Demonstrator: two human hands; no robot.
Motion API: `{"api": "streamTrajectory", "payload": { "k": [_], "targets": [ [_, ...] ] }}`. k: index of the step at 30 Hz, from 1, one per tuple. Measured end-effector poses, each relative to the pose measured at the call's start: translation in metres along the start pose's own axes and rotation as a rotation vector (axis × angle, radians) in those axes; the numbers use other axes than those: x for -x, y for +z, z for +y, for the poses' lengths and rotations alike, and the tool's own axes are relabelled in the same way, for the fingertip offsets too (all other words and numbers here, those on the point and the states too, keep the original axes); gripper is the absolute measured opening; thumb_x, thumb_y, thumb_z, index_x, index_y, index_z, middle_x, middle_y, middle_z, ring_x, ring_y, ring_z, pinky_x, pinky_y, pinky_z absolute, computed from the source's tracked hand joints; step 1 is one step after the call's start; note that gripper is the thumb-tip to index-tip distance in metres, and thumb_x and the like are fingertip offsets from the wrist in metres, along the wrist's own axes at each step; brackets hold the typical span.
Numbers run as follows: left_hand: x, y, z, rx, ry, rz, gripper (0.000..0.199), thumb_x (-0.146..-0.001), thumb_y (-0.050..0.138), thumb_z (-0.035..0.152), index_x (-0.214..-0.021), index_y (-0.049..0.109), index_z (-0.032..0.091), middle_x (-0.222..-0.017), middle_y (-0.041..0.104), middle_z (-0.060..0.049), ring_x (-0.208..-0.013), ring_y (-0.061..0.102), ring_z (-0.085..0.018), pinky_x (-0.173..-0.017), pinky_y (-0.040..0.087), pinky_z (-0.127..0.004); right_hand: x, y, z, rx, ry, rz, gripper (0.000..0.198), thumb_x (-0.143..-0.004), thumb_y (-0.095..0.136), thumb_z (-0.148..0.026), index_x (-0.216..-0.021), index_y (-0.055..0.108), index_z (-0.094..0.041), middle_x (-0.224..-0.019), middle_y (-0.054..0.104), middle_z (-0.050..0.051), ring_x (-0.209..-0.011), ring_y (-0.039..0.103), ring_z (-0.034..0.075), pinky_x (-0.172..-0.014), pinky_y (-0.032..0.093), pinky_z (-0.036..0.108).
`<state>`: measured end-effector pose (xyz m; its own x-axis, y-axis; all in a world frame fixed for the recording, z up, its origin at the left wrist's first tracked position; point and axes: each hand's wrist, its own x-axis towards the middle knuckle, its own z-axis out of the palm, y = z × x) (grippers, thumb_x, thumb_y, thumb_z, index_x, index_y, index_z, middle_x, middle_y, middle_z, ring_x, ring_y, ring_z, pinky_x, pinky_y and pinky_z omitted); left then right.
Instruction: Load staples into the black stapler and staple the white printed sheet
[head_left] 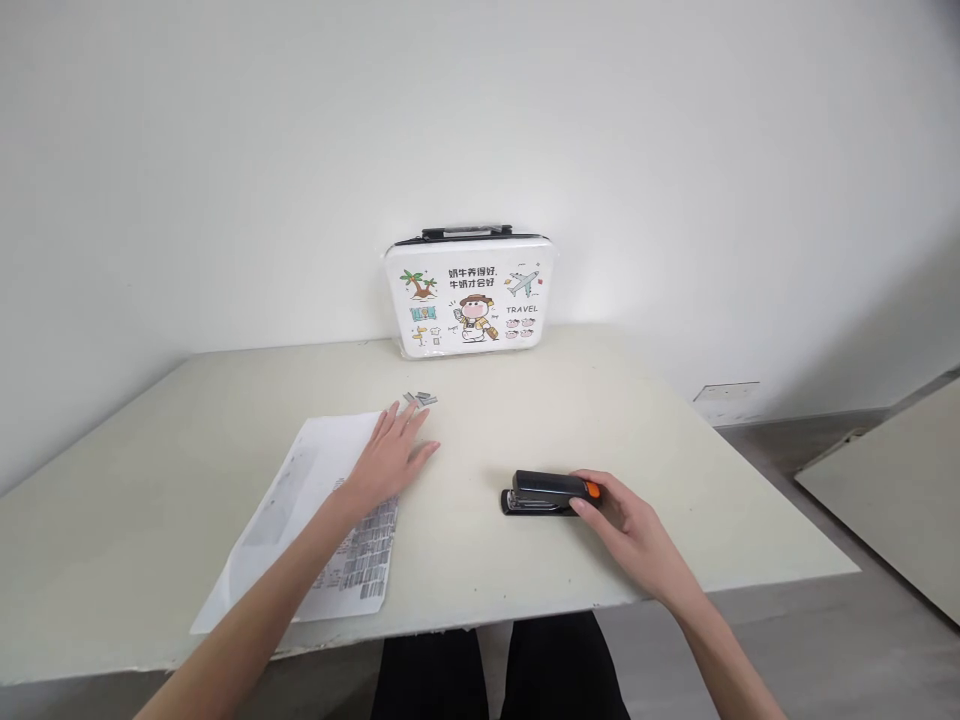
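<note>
At the near edge, the person's dark-trousered legs (431, 680) are showing below a pale table (465, 560). On the near left of the tabletop, a printed paper (292, 500) is lying flat, with dense grey markings occupying its right side and the left forearm crossing above it.

To the right of the paper and well apart from it, the right hand (634, 530) is gripping a black stapler (544, 485) by its right, orange-marked end. The thumb is bearing on the near side and the index finger is lying along the far side, so the grip is closing around the body; the other fingers are staying largely hidden from where I am standing. The stapler is resting on the table, its front end pointing left and its upper arm standing slightly apart from the base.

Farther left, the left hand (388, 465) is spreading palm-down over the paper's far right corner, fingers extended, thumb held out, grasping nothing. Its fingertips are reaching a few small grey strips (421, 398); I am unable to tell whether they are touching.

Beyond these, a white cartoon-printed case (472, 295) with a black handle is standing upright near the wall (480, 120).
</note>
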<state>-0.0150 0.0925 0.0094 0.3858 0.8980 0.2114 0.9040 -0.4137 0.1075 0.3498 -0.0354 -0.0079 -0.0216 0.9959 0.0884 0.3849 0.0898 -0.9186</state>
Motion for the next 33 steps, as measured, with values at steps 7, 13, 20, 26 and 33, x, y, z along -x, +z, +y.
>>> {"api": "streamTrajectory", "payload": {
  "k": [7, 13, 20, 26, 33],
  "targets": [
    [-0.055, 0.017, -0.003, -0.13, 0.003, -0.08, 0.068, -0.107, 0.027, 0.055, -0.157, 0.047, 0.013, -0.169, 0.035, -0.015, -0.16, 0.017, -0.041, -0.129, 0.008, -0.06, 0.001, -0.001, -0.009, 0.005, 0.011, -0.004, 0.038, -0.1, 0.057, -0.057, -0.126, 0.064, -0.031, -0.133, 0.07, 0.005, -0.124, 0.063, 0.028, -0.105, 0.053, 0.042],
    [-0.058, 0.016, -0.01, -0.189, -0.106, -0.105, 0.077, -0.107, 0.022, 0.057, -0.155, 0.044, 0.001, -0.165, 0.037, -0.026, -0.155, 0.03, -0.042, -0.126, 0.017, -0.061, 0.002, -0.001, -0.009, -0.009, 0.016, -0.009, 0.04, -0.099, 0.058, -0.059, -0.126, 0.065, -0.03, -0.133, 0.07, 0.007, -0.126, 0.062, 0.028, -0.107, 0.052, 0.044],
    [-0.056, 0.008, -0.008, -0.228, -0.193, -0.057, 0.07, -0.107, 0.027, 0.053, -0.152, 0.047, 0.002, -0.162, 0.041, -0.027, -0.154, 0.031, -0.044, -0.125, 0.017, -0.064, 0.001, -0.001, -0.008, 0.003, -0.001, 0.009, 0.041, -0.099, 0.058, -0.06, -0.126, 0.066, -0.03, -0.13, 0.071, 0.006, -0.121, 0.066, 0.027, -0.104, 0.054, 0.041],
    [-0.027, -0.012, 0.039, 0.0, 0.04, 0.05, 0.053, -0.105, 0.044, 0.044, -0.147, 0.055, 0.015, -0.159, 0.051, -0.014, -0.156, 0.032, -0.034, -0.128, 0.025, -0.052, 0.0, -0.003, -0.008, -0.027, 0.045, 0.039, 0.049, -0.106, 0.037, -0.062, -0.125, 0.068, -0.029, -0.135, 0.07, 0.005, -0.125, 0.064, 0.026, -0.106, 0.052, 0.037],
    [0.021, -0.024, 0.108, 0.478, 0.176, -0.049, 0.028, -0.104, 0.053, 0.037, -0.126, 0.065, 0.027, -0.131, 0.071, -0.004, -0.127, 0.063, -0.023, -0.111, 0.05, -0.042, -0.003, -0.001, -0.002, -0.05, 0.054, 0.082, 0.048, -0.106, 0.038, -0.061, -0.124, 0.067, -0.027, -0.135, 0.069, 0.007, -0.126, 0.062, 0.025, -0.11, 0.047, 0.038]
  ]
}}
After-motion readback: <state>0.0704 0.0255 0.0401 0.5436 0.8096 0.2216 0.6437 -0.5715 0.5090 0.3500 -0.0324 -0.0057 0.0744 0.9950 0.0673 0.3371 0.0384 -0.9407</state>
